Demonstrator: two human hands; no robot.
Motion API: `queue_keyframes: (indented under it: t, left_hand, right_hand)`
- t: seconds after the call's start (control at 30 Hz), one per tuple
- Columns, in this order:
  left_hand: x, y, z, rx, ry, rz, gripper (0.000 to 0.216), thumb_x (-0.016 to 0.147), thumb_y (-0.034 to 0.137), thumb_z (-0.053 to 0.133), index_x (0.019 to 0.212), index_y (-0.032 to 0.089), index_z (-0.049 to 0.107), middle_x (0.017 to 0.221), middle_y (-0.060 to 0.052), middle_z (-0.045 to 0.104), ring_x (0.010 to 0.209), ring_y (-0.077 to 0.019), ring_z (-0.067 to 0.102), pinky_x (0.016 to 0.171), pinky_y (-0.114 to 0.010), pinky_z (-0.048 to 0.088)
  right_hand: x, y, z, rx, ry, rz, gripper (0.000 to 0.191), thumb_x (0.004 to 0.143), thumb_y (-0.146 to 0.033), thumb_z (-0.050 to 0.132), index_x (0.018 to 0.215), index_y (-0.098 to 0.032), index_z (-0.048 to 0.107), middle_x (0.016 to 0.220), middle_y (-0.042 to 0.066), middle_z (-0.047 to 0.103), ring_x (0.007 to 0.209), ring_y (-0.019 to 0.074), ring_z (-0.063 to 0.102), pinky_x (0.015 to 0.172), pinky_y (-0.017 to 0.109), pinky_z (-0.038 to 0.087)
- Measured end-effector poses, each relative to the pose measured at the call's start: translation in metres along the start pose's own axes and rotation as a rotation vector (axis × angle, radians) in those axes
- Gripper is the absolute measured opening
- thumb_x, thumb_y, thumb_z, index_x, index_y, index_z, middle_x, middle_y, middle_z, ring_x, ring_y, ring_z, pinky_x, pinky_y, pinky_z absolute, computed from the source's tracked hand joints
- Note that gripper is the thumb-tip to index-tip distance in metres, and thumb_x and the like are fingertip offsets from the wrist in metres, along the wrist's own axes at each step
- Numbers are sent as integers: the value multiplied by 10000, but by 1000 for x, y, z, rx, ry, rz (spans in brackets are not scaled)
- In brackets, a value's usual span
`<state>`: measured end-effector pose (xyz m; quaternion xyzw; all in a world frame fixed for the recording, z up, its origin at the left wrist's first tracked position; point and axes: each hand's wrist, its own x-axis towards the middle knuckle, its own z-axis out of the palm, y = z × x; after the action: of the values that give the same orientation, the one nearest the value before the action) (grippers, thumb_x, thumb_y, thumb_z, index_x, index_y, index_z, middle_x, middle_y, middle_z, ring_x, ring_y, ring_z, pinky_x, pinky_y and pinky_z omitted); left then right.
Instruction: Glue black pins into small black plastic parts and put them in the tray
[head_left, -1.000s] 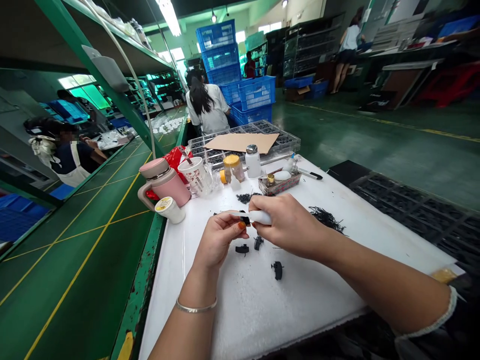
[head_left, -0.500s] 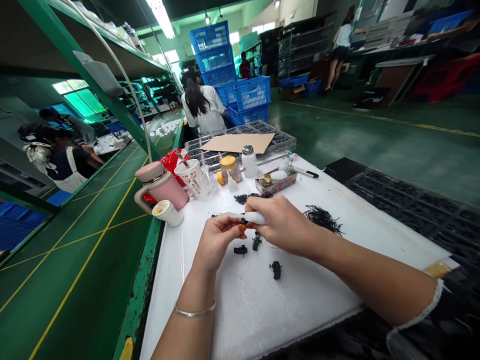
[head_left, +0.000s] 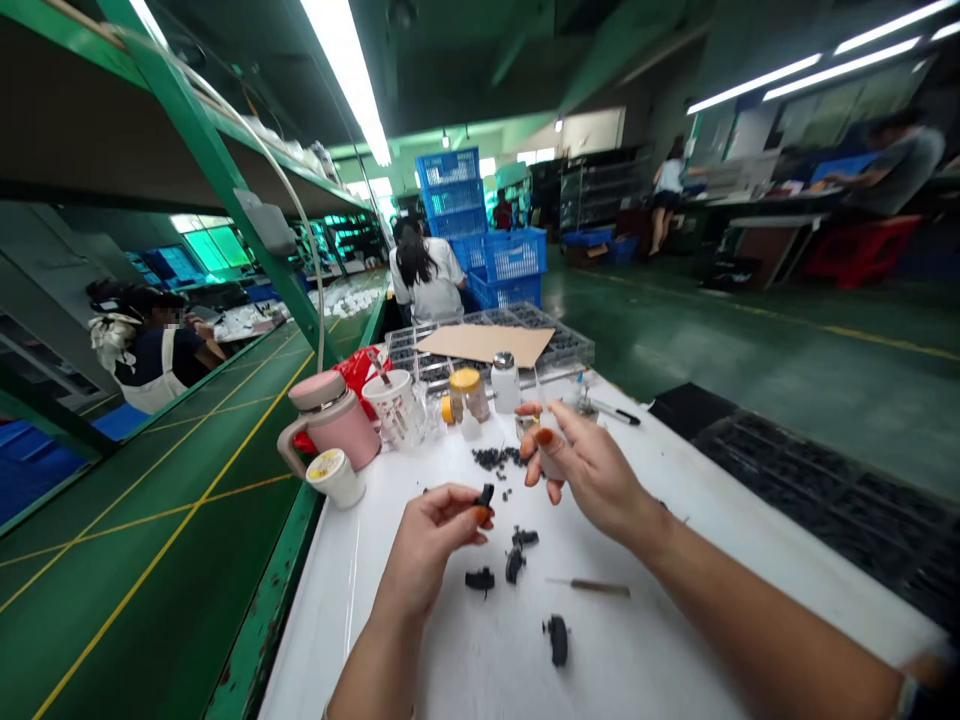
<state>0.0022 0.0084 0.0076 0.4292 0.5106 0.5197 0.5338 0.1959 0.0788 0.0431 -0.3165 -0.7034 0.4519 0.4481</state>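
Observation:
My left hand [head_left: 431, 545] pinches a small black plastic part [head_left: 486, 495] between thumb and fingertips, just above the white tabletop [head_left: 465, 670]. To its right, my right hand [head_left: 581, 465] is closed around a small white squeeze bottle [head_left: 553, 466], its thin nozzle pointing up; the fingers cover much of it. The bottle is apart from the held part. Several similar black parts lie below the hands, among them one part [head_left: 556, 640] nearest me. A thin tool with a brownish handle [head_left: 600, 587] lies beneath my right wrist. Tiny black pieces [head_left: 491, 457] are heaped beyond my hands.
At the back left stand a pink mug [head_left: 341, 425], a white tub [head_left: 337, 478] and a patterned cup [head_left: 394, 405]. A yellow-lidded jar [head_left: 469, 393] and metal-topped bottle [head_left: 505, 383] stand farther right. A green conveyor [head_left: 180, 530] runs along the left. Co-workers sit beyond.
The white bottle has come away from the part in my left hand, moving right with its nozzle turned up. The brown-handled tool now shows on the table. My view has tilted upward.

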Motion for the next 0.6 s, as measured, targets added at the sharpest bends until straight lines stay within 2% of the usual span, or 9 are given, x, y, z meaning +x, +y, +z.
queue_keyframes:
  t: [0.1,0.2,0.3,0.37,0.43,0.5,0.6]
  left_hand:
    - [2,-1,0,4,0,-19,272,702,347,760,842,138,656,831,-83,658,768,-153,608,662,-223,484]
    - [1,0,1,9,-8,-22,258,726,359,737,836,149,636,859,-79,660,825,-170,624,685,-229,472]
    - [-2,2,5,7,-11,-41,262,742,367,719,850,151,617,950,-109,677,892,-203,642,697,-241,465]
    - [-3,3,6,17,-6,-44,273,733,370,724,845,148,608,942,-117,683,879,-209,647,688,-245,463]
    - [-2,2,7,43,1,-31,279,724,370,730,831,143,607,885,-112,685,841,-200,645,674,-244,464]
    - [0,0,5,75,10,-7,275,714,360,734,824,135,620,844,-105,681,805,-188,635,663,-242,471]
    - [2,-5,4,151,44,48,261,700,340,733,817,122,648,809,-100,674,767,-177,616,650,-242,488]
  right_hand:
    - [6,13,1,-15,-13,-13,489,943,-525,392,1270,-176,496,800,37,640,529,120,579,491,250,474]
    - [7,20,2,-14,-49,7,434,931,-512,429,1176,-173,548,886,58,646,654,151,617,554,272,493]
    - [3,19,0,100,-43,28,339,907,-495,493,1077,-202,504,901,49,651,788,186,639,551,259,472]
    - [-1,15,-3,173,-15,59,312,869,-493,559,972,-213,468,812,25,648,749,181,627,519,240,430]
    - [-3,11,-7,196,43,103,349,807,-499,638,894,-210,464,694,-2,618,622,152,572,485,226,375]
    - [-3,9,-11,192,114,127,385,746,-504,699,868,-195,503,617,-23,568,523,116,479,469,225,332]
    - [-5,10,-15,212,188,69,389,710,-498,734,855,-172,580,595,-32,494,501,95,395,465,231,296]
